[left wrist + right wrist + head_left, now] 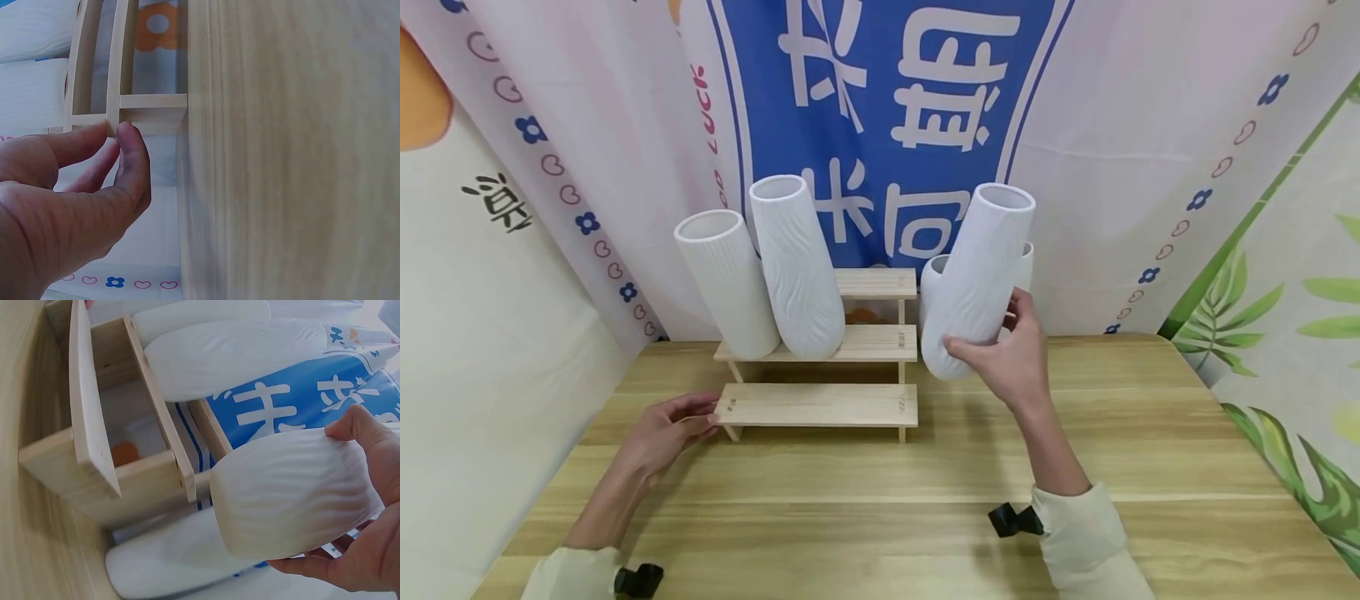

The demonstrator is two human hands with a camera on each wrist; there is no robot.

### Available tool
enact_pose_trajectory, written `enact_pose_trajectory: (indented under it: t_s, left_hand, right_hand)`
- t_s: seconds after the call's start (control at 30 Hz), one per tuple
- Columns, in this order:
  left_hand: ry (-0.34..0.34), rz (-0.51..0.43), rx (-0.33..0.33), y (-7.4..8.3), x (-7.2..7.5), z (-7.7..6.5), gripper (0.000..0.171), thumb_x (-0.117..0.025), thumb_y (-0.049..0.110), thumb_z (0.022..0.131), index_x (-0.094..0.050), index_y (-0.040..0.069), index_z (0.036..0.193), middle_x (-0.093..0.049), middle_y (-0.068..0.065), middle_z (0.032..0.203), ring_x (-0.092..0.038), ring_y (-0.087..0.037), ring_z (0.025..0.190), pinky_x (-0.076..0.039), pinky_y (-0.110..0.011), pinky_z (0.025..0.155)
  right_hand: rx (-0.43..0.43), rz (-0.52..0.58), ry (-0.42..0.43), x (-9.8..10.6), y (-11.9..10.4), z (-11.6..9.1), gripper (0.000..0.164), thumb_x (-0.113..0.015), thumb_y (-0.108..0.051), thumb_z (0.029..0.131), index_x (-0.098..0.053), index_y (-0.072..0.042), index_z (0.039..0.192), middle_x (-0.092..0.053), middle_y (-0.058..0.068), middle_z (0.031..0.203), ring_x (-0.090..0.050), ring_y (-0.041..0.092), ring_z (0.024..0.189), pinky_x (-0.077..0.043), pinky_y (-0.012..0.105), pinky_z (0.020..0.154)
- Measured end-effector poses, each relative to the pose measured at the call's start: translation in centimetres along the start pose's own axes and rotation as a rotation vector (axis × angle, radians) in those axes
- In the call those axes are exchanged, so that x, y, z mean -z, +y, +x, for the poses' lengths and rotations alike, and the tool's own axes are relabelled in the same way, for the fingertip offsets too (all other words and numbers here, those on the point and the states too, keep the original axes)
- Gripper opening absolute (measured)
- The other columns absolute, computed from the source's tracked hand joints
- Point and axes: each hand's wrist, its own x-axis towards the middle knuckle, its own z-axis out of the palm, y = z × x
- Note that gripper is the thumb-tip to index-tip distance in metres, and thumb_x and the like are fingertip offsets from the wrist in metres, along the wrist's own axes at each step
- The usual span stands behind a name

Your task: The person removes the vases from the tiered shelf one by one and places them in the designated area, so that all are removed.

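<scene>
A three-tier wooden display stand is on the table. At the left end of its lowest shelf, my left hand pinches the board between thumb and fingers, as the left wrist view also shows. My right hand grips a white wavy-textured vase near its base, tilted and held up beside the right end of the stand. On the middle shelf, a vertically ribbed white vase stands at the left, and a wavy white vase stands close to its right. The lowest shelf bears no vase.
Behind the held vase, more white vases are partly hidden; one white vase shows low beside the stand in the right wrist view. The wood-grain table backs onto a printed curtain with a blue panel.
</scene>
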Motion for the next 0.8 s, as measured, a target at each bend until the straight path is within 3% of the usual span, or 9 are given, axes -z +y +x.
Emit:
enact_pose_trajectory:
  t_s: [0.3,0.53,0.8]
  left_hand:
    - [-0.004,0.021,-0.007,-0.2,0.2,0.0,0.056,-0.059,0.0,0.108,-0.037,-0.017,0.157,-0.06,-0.017,0.135,-0.069,0.0,0.104,-0.064,-0.018,0.098]
    - [-0.005,0.018,-0.013,-0.2,0.2,-0.1,0.056,-0.059,0.0,0.108,-0.037,-0.017,0.157,-0.06,-0.015,0.134,-0.069,0.001,0.105,-0.064,-0.018,0.098]
    - [-0.009,0.025,0.002,-0.2,0.0,0.0,0.057,-0.06,0.001,0.108,-0.037,-0.016,0.157,-0.057,-0.022,0.14,-0.069,0.001,0.105,-0.063,-0.018,0.098]
  right_hand:
    - [-0.012,-0.056,0.015,1.6,0.9,-0.8,0.092,-0.095,-0.012,0.074,-0.044,-0.002,0.15,-0.06,0.019,0.141,-0.06,0.035,0.124,-0.059,0.054,0.105]
    - [-0.015,-0.101,0.001,2.1,1.8,-1.5,0.093,-0.096,-0.013,0.072,-0.043,-0.001,0.147,-0.06,0.019,0.14,-0.061,0.035,0.124,-0.058,0.056,0.104]
    - [-0.045,-0.139,-0.035,2.3,2.9,-2.7,0.097,-0.098,-0.017,0.072,-0.041,-0.002,0.149,-0.059,0.018,0.141,-0.061,0.035,0.124,-0.058,0.056,0.105]
